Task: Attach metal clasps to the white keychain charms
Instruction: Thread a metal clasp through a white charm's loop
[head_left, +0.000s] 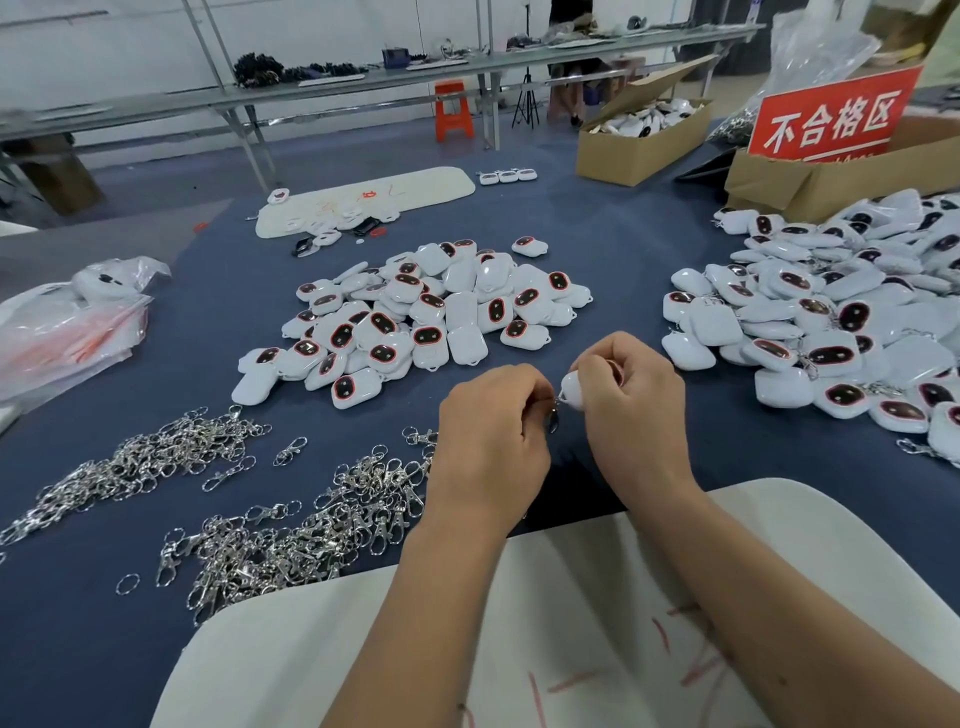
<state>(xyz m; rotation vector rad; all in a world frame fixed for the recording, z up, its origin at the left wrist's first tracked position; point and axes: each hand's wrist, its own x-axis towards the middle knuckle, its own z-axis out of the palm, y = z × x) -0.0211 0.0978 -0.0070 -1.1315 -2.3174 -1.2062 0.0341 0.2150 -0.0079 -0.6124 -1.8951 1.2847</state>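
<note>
Right hand (631, 400) fingers curled round a white charm (571, 387), held above the table (649, 218) btwn both hands. Left hand (491, 431) pinches a metal clasp (554, 415) at the charm's loop. Risk: ring slips off the loop if the pinch loosens; clasp drops into the clasp pile (311, 525).

Red sign (831, 117), upper right: four large white Chinese characters, 不合格区, in a single row, with a white rule beneath them. A further line of smaller white text under the rule is cut off by the box (810, 179) in which the sign stands and cannot be read. Red hand-drawn marks on the white board (597, 649) at the near edge and on the white board (415, 189) farther back form no legible text.
</note>
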